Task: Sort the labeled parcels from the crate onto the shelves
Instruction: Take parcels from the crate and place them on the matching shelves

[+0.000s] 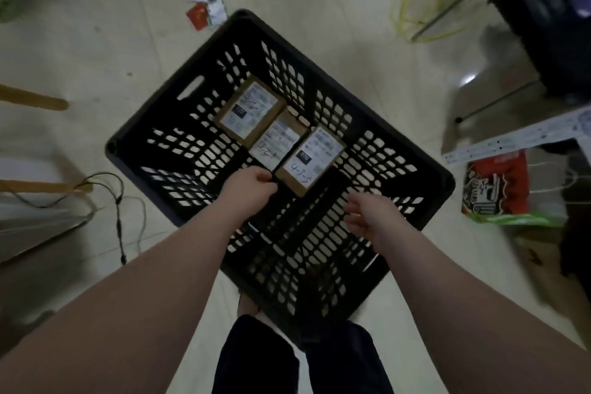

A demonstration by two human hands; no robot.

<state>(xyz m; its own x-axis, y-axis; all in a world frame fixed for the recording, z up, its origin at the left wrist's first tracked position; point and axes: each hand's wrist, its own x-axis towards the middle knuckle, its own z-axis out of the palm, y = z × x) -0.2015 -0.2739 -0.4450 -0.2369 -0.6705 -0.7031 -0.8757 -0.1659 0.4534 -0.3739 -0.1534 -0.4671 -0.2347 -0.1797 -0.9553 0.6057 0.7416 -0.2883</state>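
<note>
A black slotted plastic crate [160,112] stands on the pale floor below me. Three brown cardboard parcels with white labels lie side by side on its bottom: the far one [251,112], the middle one [277,144] and the near one [311,158] with handwritten digits. My left hand [248,185] is down inside the crate, its curled fingers at the near corner of the middle parcel. I cannot tell whether it grips the parcel. My right hand [367,214] hovers inside the crate just right of the near parcel, fingers loosely spread, holding nothing.
Paper scraps and a red card [199,17] litter the floor beyond the crate. A red printed bag [497,185] and a white perforated shelf rail [511,141] lie right. A black cable [118,211] trails left. Yellow straps [412,9] sit far right.
</note>
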